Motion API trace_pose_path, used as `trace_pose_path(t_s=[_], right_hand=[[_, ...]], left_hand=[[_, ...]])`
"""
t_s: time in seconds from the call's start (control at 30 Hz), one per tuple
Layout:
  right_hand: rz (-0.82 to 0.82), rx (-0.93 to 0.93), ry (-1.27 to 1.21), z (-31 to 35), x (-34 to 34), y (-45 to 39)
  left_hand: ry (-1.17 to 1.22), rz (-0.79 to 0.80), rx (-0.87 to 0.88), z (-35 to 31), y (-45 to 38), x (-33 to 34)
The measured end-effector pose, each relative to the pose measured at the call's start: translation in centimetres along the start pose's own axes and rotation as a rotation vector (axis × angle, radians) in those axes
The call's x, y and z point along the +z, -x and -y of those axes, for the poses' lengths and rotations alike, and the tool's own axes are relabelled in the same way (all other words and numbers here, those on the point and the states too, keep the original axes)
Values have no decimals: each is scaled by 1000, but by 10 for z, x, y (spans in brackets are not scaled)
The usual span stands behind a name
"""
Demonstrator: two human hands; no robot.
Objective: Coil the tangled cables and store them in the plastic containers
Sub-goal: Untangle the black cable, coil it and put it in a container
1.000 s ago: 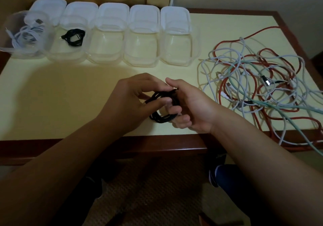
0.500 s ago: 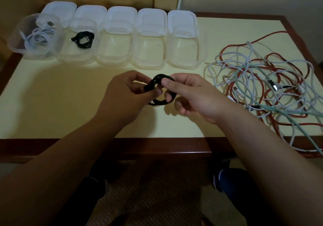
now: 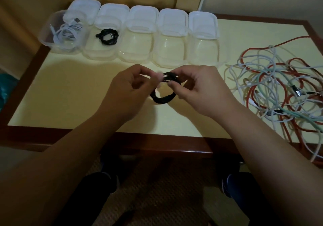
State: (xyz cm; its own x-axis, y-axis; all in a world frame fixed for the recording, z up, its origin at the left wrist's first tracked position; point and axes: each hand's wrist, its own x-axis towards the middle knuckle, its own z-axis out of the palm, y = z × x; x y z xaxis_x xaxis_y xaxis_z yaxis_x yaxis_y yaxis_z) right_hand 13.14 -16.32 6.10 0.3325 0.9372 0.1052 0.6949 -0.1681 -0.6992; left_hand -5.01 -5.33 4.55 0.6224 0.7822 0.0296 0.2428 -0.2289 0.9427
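Observation:
A small black cable coil (image 3: 163, 98) hangs between my hands above the middle of the table. My right hand (image 3: 197, 92) pinches its top with thumb and fingers. My left hand (image 3: 129, 89) pinches the coil's upper left end, fingertips blurred. Several clear plastic containers stand in a row at the back: the leftmost (image 3: 52, 38) holds a white cable (image 3: 67, 31), the second (image 3: 90, 51) holds a black coil (image 3: 107, 36), and the third (image 3: 138, 51), fourth (image 3: 168, 54) and fifth (image 3: 203, 52) hold nothing. A tangle of red, white and green cables (image 3: 279, 89) lies at the right.
White lids (image 3: 111, 13) lean behind the containers against the wall. The cream table top (image 3: 70, 92) has a dark wooden rim. Some cable strands hang over the table's front right edge. My legs and a woven floor mat show below.
Both hands have lifted the black coil away from the table's front edge toward the containers. The coil now hangs as an open ring below my fingertips.

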Motion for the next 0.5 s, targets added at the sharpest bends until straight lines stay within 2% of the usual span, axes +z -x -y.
trace_pose_path(t_s=[0.07, 0.13, 0.3, 0.37, 0.5], right_hand=[[-65, 29, -18, -2, 3, -4], [-120, 46, -33, -2, 6, -9], [-192, 18, -104, 22, 14, -39], [-206, -18, -91, 40, 21, -58], [-233, -57, -76, 74, 36, -115]], left_hand=[[-36, -97, 19, 12, 1, -7], [-170, -162, 57, 24, -2, -15], [-608, -186, 95, 40, -8, -38], [-695, -163, 61, 45, -7, -46], [-958, 69, -51, 57, -6, -50]])
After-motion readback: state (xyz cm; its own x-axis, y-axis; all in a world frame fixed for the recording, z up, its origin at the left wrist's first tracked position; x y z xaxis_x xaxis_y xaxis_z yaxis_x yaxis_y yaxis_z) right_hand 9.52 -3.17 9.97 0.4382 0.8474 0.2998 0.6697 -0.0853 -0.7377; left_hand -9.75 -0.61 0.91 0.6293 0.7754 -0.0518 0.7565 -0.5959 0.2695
